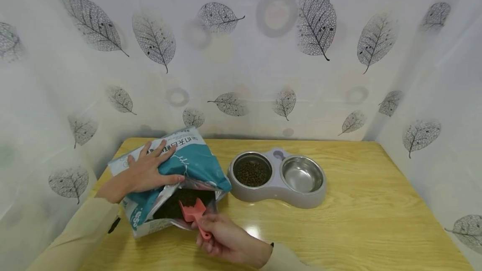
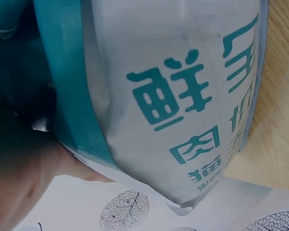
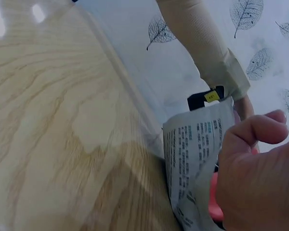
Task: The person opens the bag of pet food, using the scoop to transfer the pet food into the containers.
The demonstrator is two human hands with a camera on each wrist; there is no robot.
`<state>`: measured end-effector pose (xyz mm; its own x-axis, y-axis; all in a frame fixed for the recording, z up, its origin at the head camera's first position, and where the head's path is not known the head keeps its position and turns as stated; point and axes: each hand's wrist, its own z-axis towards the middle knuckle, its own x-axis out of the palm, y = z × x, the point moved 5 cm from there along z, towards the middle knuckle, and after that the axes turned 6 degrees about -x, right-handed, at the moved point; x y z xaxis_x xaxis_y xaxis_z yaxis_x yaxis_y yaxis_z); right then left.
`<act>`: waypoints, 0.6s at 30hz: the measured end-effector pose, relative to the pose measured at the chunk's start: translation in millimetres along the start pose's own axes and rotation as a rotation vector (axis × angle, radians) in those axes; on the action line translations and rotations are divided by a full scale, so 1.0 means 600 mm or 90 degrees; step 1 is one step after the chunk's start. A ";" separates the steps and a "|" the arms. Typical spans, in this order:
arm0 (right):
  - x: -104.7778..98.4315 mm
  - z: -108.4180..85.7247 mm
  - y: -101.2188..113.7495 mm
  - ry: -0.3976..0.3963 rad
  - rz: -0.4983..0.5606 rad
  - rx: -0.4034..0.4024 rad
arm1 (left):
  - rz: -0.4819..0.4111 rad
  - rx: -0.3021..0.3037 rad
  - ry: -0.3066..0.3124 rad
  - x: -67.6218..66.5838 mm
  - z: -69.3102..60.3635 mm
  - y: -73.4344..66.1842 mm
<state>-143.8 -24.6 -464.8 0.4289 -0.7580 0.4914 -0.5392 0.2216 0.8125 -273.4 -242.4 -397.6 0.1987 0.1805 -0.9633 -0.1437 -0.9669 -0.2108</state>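
Our left hand (image 1: 150, 172) lies on the bag (image 1: 199, 162), fingers spread wide, near the left edge of the table (image 1: 361, 221). Our right hand (image 1: 229, 239) grips the red scoop (image 1: 193, 212) by its handle, its head at the bag's open mouth; whether it carries anything, we can't quite tell. Right of the double-bowl stand (image 1: 276, 189), wood grain runs to the far side.

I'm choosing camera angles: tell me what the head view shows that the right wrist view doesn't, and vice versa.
Head only: the double bowl and its kibble. Right wrist only: rows of small print on the bag, a yellow label by the left sleeve. Both: the bag, that sleeve, red scoop, right hand, left hand, table, leaf-print backdrop.
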 end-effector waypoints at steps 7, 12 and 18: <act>-0.027 -0.034 0.013 0.053 -0.044 -0.011 | 0.007 0.000 -0.004 0.000 -0.002 -0.001; -0.039 -0.047 0.020 0.064 -0.069 -0.007 | 0.006 0.002 -0.005 0.002 -0.002 0.000; -0.044 -0.051 0.015 0.062 -0.072 0.002 | 0.008 0.001 -0.006 0.004 0.002 0.001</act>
<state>-137.9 16.0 -460.8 0.5552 -0.7149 0.4251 -0.4852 0.1367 0.8636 -274.1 -242.4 -400.5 0.1876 0.1702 -0.9674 -0.1480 -0.9687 -0.1991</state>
